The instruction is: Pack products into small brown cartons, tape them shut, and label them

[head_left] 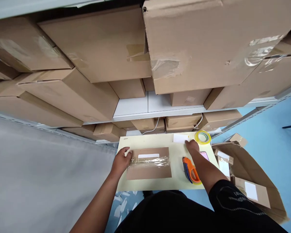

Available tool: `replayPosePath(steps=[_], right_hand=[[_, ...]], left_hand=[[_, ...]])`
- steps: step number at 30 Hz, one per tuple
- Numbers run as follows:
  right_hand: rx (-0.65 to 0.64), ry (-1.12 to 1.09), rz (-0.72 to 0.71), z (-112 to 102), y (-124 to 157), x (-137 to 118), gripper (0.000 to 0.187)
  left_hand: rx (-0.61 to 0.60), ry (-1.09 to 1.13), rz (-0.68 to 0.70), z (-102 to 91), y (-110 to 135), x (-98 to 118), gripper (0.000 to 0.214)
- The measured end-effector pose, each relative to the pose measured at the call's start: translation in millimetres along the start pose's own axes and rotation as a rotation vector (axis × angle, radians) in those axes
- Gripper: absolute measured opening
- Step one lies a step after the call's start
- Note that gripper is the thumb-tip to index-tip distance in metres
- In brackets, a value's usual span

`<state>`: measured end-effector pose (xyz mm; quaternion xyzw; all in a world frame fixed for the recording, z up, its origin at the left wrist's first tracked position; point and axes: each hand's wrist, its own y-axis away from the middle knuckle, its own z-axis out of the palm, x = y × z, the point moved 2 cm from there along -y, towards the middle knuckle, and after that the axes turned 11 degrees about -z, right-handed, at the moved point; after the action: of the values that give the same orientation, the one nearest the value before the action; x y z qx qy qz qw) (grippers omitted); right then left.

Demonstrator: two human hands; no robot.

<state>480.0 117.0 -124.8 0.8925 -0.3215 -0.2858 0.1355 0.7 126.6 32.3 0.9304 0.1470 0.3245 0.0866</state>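
Observation:
A flat cardboard box [149,173] lies on the small cream table, with shiny clear tape along its middle and a white strip near the tape. My left hand [122,162] is at the box's left end, thumb against its edge and index finger held apart from the thumb. Farther right, my right hand [192,146] is closed at the right edge of a white label sheet [179,138]; its fingertips are partly hidden. An orange tape dispenser [191,170] lies below the right hand. A yellow tape roll [203,137] is just beyond it.
A phone [204,156] is partly under my right forearm. Shelves with large cardboard boxes [208,42] overhang the table [145,186]. At the right stands a big open carton [259,168] holding labelled boxes. White paper scraps [121,207] litter the floor.

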Motion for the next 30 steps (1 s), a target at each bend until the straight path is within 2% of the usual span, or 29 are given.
replayPosePath(steps=[2,4,7,11,13,18,23,27,30], right_hand=[[0.082,0.073,-0.077,0,3,-8,0.050],[0.119,0.173,-0.215,1,5,-24,0.045],[0.010,0.271,-0.379,10,8,-57,0.041],[-0.098,0.343,-0.392,26,8,-95,0.050],[-0.115,0.369,-0.366,32,9,-105,0.045],[-0.119,0.362,-0.347,40,16,-107,0.035],[-0.078,0.313,-0.319,37,24,-103,0.031],[-0.032,0.236,-0.272,31,24,-101,0.029],[-0.005,0.149,-0.238,25,23,-97,0.026]], left_hand=[[0.034,-0.041,0.004,-1.6,-5,9,0.041],[0.041,-0.062,0.019,-1.4,-11,18,0.043],[0.044,-0.068,0.057,2.9,-15,29,0.043],[0.003,-0.068,0.128,11.7,-13,34,0.040],[-0.024,-0.069,0.171,14.3,-11,32,0.038],[-0.085,-0.051,0.179,15.6,-12,22,0.036],[-0.111,-0.004,0.241,16.1,-18,20,0.035],[-0.121,0.020,0.283,14.0,-26,29,0.034],[-0.134,0.004,0.319,12.2,-32,45,0.033]])
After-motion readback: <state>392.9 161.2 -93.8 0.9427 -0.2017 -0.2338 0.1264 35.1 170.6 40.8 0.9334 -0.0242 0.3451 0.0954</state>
